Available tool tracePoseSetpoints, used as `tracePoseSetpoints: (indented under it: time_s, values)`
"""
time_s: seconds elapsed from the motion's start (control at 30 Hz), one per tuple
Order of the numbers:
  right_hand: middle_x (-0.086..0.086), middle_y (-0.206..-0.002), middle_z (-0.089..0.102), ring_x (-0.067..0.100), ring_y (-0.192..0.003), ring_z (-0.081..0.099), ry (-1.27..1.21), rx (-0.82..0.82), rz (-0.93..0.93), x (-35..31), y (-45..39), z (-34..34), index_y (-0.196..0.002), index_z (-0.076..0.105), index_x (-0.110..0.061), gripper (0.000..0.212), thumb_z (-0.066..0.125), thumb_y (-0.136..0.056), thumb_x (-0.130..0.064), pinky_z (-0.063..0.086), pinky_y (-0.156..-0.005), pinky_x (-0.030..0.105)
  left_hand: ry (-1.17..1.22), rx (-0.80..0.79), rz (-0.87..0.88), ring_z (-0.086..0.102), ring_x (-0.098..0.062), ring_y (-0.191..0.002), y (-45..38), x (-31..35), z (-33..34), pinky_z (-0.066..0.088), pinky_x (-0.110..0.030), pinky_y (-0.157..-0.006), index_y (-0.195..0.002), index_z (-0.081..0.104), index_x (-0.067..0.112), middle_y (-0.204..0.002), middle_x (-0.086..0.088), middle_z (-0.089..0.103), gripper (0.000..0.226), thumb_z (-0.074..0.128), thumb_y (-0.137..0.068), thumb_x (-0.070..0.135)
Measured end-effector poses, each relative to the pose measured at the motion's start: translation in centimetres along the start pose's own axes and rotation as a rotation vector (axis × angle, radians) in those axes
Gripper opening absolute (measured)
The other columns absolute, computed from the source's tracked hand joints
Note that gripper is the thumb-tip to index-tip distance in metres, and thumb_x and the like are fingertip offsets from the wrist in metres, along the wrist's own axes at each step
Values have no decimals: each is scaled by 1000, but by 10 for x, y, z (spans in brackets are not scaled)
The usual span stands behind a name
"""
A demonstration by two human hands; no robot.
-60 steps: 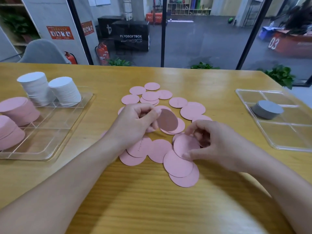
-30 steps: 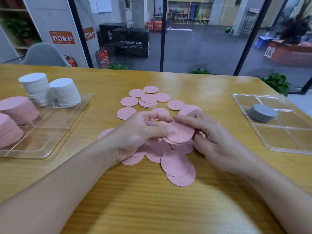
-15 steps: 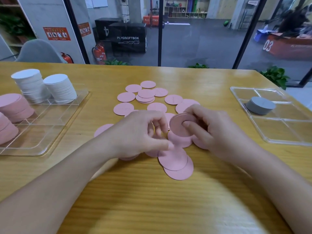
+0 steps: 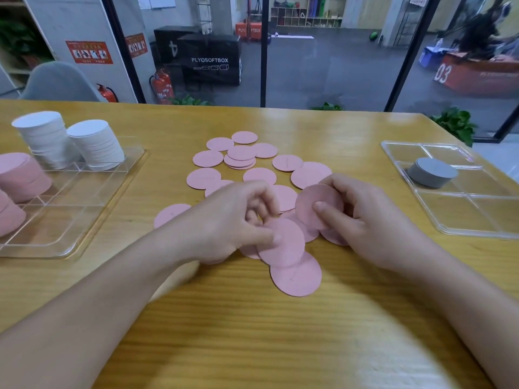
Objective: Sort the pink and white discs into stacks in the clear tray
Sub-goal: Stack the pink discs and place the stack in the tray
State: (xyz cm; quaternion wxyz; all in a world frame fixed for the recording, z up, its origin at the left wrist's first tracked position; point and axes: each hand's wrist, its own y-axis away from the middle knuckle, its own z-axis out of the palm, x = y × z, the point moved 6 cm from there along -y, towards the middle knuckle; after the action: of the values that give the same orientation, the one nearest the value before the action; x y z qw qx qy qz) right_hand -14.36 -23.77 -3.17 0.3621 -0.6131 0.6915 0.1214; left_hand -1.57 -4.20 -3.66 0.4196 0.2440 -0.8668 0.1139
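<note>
Two hands pinch pink discs: left hand | right hand | box reads PLYOSOFTBOX

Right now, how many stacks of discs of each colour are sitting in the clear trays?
White stacks: 2
Pink stacks: 2
Grey stack: 1
Total: 5 stacks

Soft even daylight, glare on table, wide-angle edge bending.
</note>
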Motion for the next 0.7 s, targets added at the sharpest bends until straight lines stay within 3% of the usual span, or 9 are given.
tracePoseSetpoints:
  time_s: [0.1, 0.17, 0.23, 0.3, 0.4, 0.5, 0.57, 0.63, 0.7]
  values:
    - [-11, -76, 66, 14, -62, 54, -153, -17, 39, 2, -2, -1, -106, 69, -24, 9, 62, -110, -20, 41, -56, 23, 121, 122, 16, 65, -14, -75, -2, -3, -15, 50, -34, -71, -104, 81, 23, -92, 1, 78, 10, 80, -99, 15]
    - [2, -74, 57, 22, -61, 44, -386, -90, 118, 4, 0, 3, -106, 68, -10, 10, 59, -112, -11, 34, -52, 24, 187, 125, 32, 73, -14, -84, -1, -3, -16, 57, -34, -79, -104, 85, 19, -93, 4, 81, 15, 71, -105, 13]
    - [11, -80, 56, 24, -68, 44, -484, -149, 159, 3, 7, 6, -109, 67, -3, 10, 58, -112, -8, 36, -58, 30, 244, 105, 37, 79, -19, -104, -1, 0, -13, 62, -32, -95, -103, 87, 15, -105, 1, 84, 25, 64, -108, 9]
    - [7, -86, 63, 20, -74, 55, -484, -155, 176, 3, 12, 7, -112, 68, -3, 11, 58, -111, -9, 45, -67, 28, 286, 125, 20, 80, -22, -108, -1, -1, -10, 63, -37, -101, -98, 88, 13, -108, -4, 84, 21, 68, -105, 11]
    - [4, -84, 61, 12, -67, 52, -489, -144, 166, 1, 15, 5, -111, 63, 0, 12, 55, -112, -9, 43, -58, 16, 248, 153, 56, 80, -19, -102, 0, -3, -7, 61, -44, -92, -101, 85, 18, -106, -4, 84, 10, 84, -94, 11]
    - [-2, -79, 54, 16, -64, 45, -383, -133, 102, 1, 15, 7, -110, 61, -10, 7, 56, -113, -15, 38, -56, 25, 284, 180, 100, 80, -26, -105, -1, 0, -5, 66, -43, -94, -114, 79, 20, -116, -1, 79, 35, 86, -88, -3]
    - [-8, -77, 57, 17, -61, 50, -219, -128, 42, -2, 17, 10, -117, 60, -22, 5, 58, -112, -22, 42, -58, 29, 295, 179, 136, 79, -27, -101, -2, 2, -2, 64, -37, -92, -120, 77, 20, -119, -8, 73, 43, 85, -88, -7]
    - [-11, -81, 63, 16, -63, 60, -146, -141, -2, -6, 18, 16, -128, 59, -33, 18, 60, -111, -27, 47, -62, 31, 363, 131, 157, 78, -25, -98, -3, 5, 2, 62, -35, -91, -127, 75, 18, -118, -15, 72, 46, 80, -92, -12]
    - [-21, -89, 67, 10, -73, 64, -61, -152, -51, -10, 19, 21, -133, 59, -40, 25, 61, -110, -31, 48, -67, 30, 442, 81, 174, 80, -31, -105, -3, 7, 5, 65, -43, -96, -132, 71, 14, -119, -16, 75, 48, 72, -95, -17]
